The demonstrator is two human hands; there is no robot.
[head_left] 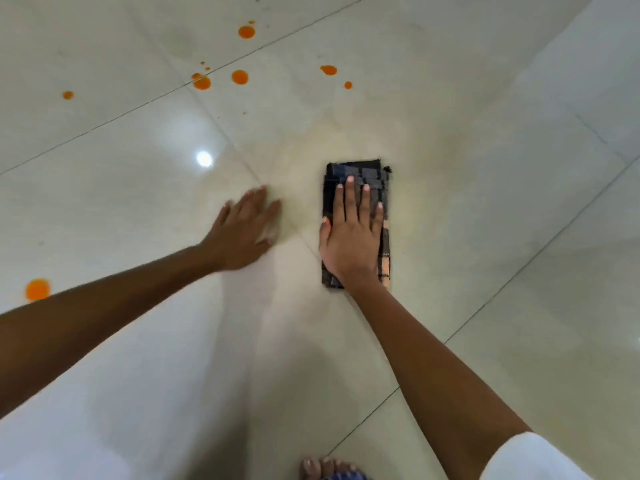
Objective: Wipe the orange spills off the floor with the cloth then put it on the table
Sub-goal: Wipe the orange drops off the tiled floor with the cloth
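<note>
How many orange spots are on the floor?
10 orange spots: one by the left arm, one far left, five up top, plus three tiny specks there. Arms may hide more.

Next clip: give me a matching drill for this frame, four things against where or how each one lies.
Things:
1. left hand
2. right hand
3. cloth
4. largest spill

States:
A. pressed flat on top of the cloth
B. spread on the bare floor
C. orange, at the far left, unwiped
D. dark, folded, lying on the floor

Pairs: 1-B, 2-A, 3-D, 4-C.
</note>
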